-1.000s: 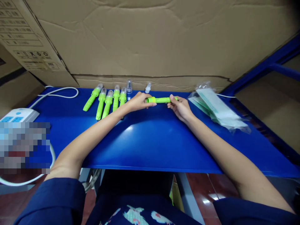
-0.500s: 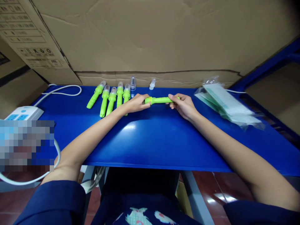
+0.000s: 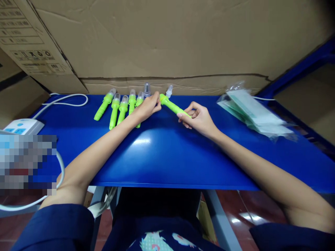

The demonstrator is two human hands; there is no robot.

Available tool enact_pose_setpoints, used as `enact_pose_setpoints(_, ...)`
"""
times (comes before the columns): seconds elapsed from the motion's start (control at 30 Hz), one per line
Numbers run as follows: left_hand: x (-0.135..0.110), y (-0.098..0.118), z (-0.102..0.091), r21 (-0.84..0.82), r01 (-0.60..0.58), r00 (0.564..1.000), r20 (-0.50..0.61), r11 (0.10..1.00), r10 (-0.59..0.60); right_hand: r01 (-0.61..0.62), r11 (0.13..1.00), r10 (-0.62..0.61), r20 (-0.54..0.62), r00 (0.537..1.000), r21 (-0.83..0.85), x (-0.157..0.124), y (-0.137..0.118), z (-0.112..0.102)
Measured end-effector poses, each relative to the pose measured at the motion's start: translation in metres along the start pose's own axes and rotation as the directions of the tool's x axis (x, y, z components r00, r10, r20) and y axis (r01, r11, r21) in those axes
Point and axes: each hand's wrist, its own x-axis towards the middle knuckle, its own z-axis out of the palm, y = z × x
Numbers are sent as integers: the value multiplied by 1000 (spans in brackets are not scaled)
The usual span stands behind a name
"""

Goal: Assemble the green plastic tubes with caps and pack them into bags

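Note:
My right hand (image 3: 199,118) grips the lower end of a lime-green flashlight-like stick (image 3: 172,105), which slants up to the left. At the stick's wider upper end is my left hand (image 3: 149,107), its fingertips pinched close against the rim. What those fingers hold, if anything, is hidden. No clear cap shows on this stick. Several similar lime-green sticks with clear caps (image 3: 123,109) lie side by side, left of and partly behind my left hand. Behind the hands stand a loose clear cap (image 3: 147,90) and a smaller whitish translucent piece (image 3: 169,91).
Plastic-bagged flat packs (image 3: 256,111) lie on the right of the blue table (image 3: 167,157). A white power strip (image 3: 24,125) with a cable sits at the left. A cardboard wall (image 3: 167,42) closes off the back.
The held stick has turned from nearly level to slanted, its wide end raised. My left hand has moved up and slightly left; my right hand has come slightly left and down.

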Motion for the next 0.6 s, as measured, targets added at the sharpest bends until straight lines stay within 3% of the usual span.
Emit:
enact_pose_setpoints(0.13, 0, 5, -1, 19, 26, 999, -45, 999, -25, -12, 1000, 12, -31, 999, -13, -4, 1, 9)
enact_pose_setpoints(0.3, -3, 5, -4, 23, 139, 987, -87, 990, -137, -30, 999, 31, -39, 999, 25, -3, 3, 15)
enact_pose_setpoints(0.47, -3, 4, -9, 9, 152, 979, -138, 988, -149, -4, 999, 3, 15, 1000, 54, 7, 6, -2)
enact_pose_setpoints(0.6, -2, 0, -7, 5, 76, 988, -136, 997, -74, -19, 998, 12, 98, 995, 63, 19, 17, -24)
